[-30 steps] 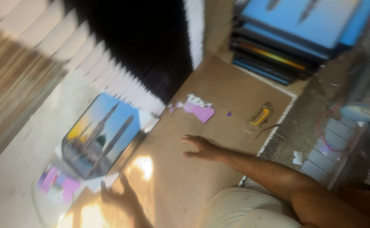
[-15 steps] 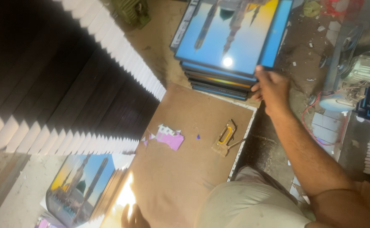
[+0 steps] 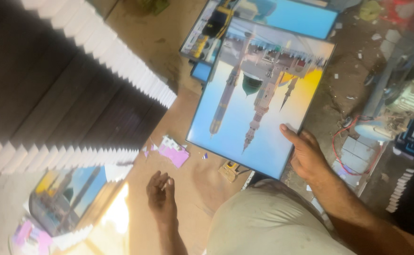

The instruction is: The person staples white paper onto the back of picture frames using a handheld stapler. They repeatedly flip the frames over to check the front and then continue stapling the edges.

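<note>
- so we're holding a big black-framed rectangular print of a mosque with tall minarets against a blue and yellow sky [image 3: 259, 99] in our right hand [image 3: 306, 153]; the fingers are wrapped round the frame's near right corner, thumb lying on the glossy face, so that hand is closed on the picture
- the frame is hanging tilted above the floor, its long axis running from that gripped corner up and away to the left; the picture is showing upside down to us
- our left hand [image 3: 162, 196] is hovering over the brown cardboard sheet [image 3: 188, 184] on the floor, fingers loosely curled, palm half open, gripping nothing that we can make out
- so the print is lying up and to the right of the left hand, well apart from it; the right hand is the only one touching it
- behind the print we're seeing a stack of similar blue framed prints [image 3: 282, 16] on the dirt floor; the held frame is overlapping it in view
- near the left hand: pink and white paper scraps [image 3: 173, 152], a small yellow tool [image 3: 229, 170] just under the frame's low edge, and an arch-shaped mosque picture [image 3: 67, 198] off to the left
</note>
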